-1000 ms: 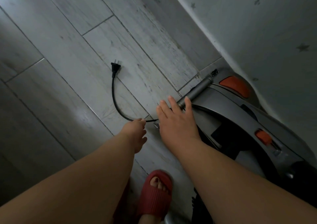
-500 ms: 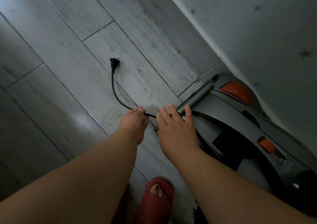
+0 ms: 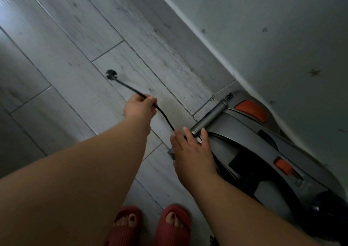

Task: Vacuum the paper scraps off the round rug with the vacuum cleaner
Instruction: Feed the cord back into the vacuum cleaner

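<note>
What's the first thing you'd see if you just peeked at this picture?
Probably the thin black power cord in the middle, gripped by the left hand, with its plug sticking out beyond. To the right, the right hand rests flat on the grey vacuum cleaner with orange buttons beside the wall. At the bottom, two red rubber slippers peek in.

The plug (image 3: 111, 74) is blurred, its prongs unreadable. The right hand (image 3: 192, 151) covers where the cord (image 3: 165, 116) meets the vacuum cleaner (image 3: 241, 127), whose rear leaves the right edge. The bottom edge cuts both red slippers (image 3: 176, 232).
</note>
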Motion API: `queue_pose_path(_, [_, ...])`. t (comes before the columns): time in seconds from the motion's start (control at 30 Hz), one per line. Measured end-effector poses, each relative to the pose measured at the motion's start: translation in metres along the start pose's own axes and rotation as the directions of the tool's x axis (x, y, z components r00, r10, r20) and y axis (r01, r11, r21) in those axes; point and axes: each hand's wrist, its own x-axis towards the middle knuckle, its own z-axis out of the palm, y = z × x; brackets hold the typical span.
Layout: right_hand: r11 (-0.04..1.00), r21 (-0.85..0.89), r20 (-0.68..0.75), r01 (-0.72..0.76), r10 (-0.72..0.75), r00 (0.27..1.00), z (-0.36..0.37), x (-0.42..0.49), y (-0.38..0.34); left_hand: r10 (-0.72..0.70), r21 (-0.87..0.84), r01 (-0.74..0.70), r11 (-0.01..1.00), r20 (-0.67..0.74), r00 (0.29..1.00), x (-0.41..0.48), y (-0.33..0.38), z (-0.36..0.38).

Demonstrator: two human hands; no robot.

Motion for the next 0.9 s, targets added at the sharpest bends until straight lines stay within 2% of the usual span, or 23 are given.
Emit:
queue_pose_path(0.1, [1.000,0.002,0.004,-0.003,0.003,1.000,-0.001,0.000,0.000,-0.124,0.211,0.109,0.971,0.061,0.990,-0.011,-0.023,-0.004])
queue_pose_path(0.17, [1.000,-0.006,0.000,-0.004,0.004,1.000,0.000,0.000,-0.001,-0.155,0.212,0.130,0.969,0.106,0.982,-0.017,-0.030,-0.007])
queue_pose_path(0.3, [1.000,-0.017,0.001,-0.005,0.005,1.000,0.001,0.001,-0.001,-0.083,0.027,0.079,0.996,0.210,0.974,-0.015,-0.014,-0.015])
queue_pose_path(0.47, [1.000,-0.024,0.044,-0.014,0.015,0.999,-0.005,0.001,-0.002,-0.150,-0.289,0.208,0.935,0.211,0.966,-0.015,0.024,-0.017])
queue_pose_path(0.63, [0.997,-0.078,0.105,-0.019,0.027,0.994,-0.018,-0.001,-0.005,-0.041,-0.360,0.070,0.930,0.088,0.995,-0.011,0.063,-0.032])
queue_pose_path(0.77, [0.994,-0.101,0.118,-0.041,0.053,0.992,-0.031,-0.005,-0.010,0.056,-0.287,-0.016,0.958,0.130,0.990,-0.013,0.092,-0.043])
queue_pose_path(0.9, [0.993,-0.100,0.117,-0.063,0.075,0.990,-0.048,-0.012,-0.014,0.086,-0.262,-0.037,0.964,0.177,0.980,-0.023,0.116,-0.048])
